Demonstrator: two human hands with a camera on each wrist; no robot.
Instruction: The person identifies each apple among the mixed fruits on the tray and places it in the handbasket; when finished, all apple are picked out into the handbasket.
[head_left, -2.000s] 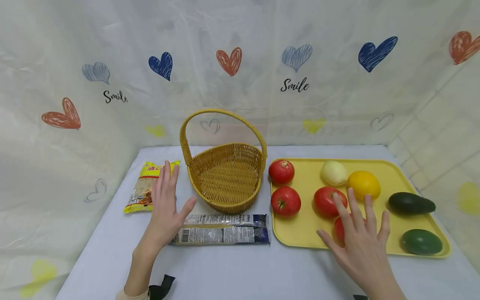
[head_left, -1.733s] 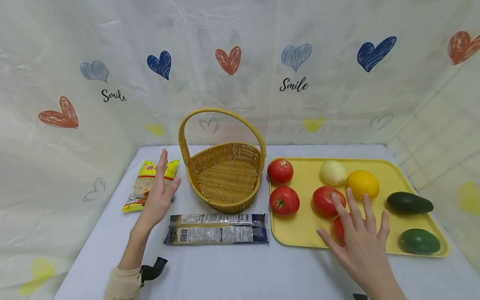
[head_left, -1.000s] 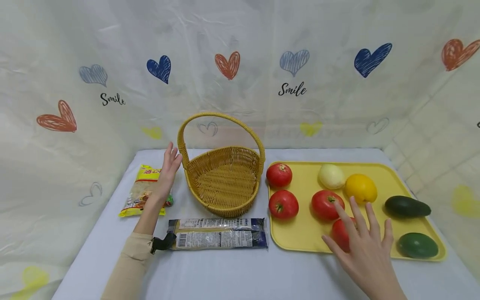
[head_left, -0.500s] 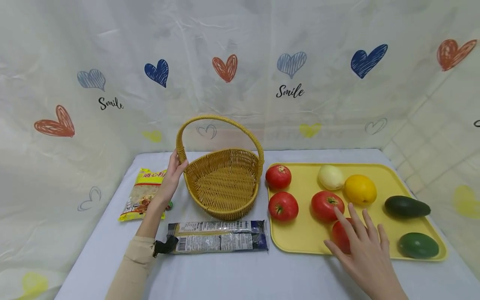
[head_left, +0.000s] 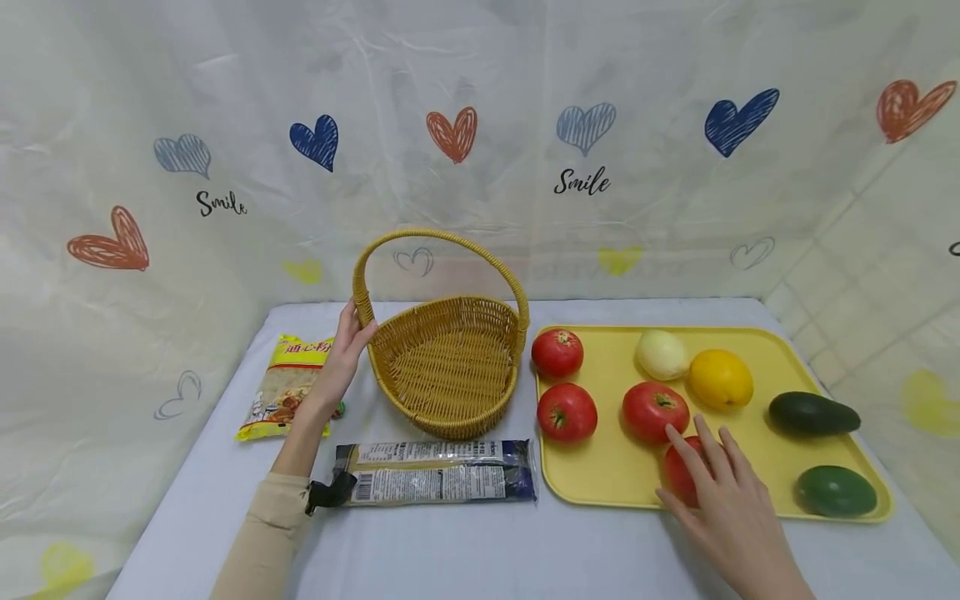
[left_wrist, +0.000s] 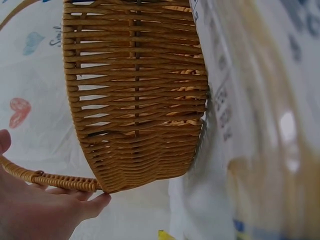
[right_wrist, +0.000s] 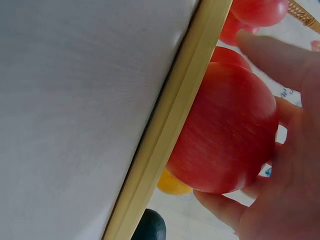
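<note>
My left hand (head_left: 341,358) grips the wicker basket (head_left: 450,375) low on its left side, where the arched handle meets the rim. In the left wrist view its fingers pass behind the handle (left_wrist: 65,181). The basket is upright and holds nothing. My right hand (head_left: 731,508) is spread over a red tomato (head_left: 681,475) at the near edge of the yellow tray (head_left: 607,471). The right wrist view has the fingers reaching round the far side of this tomato (right_wrist: 227,130), while the thumb (right_wrist: 270,57) stands off from it.
Also on the tray are two tomatoes (head_left: 567,412), a red fruit with a brownish crown (head_left: 557,353), an onion (head_left: 662,355), a yellow lemon-like fruit (head_left: 721,379) and two dark green ones (head_left: 836,491). A long packet (head_left: 435,472) and pasta bag (head_left: 288,387) lie left.
My left hand has gone from hovering over the pasta bag to the basket's handle and taken hold. My right hand has lowered over the near tomato, its fingers drawn closer together.
</note>
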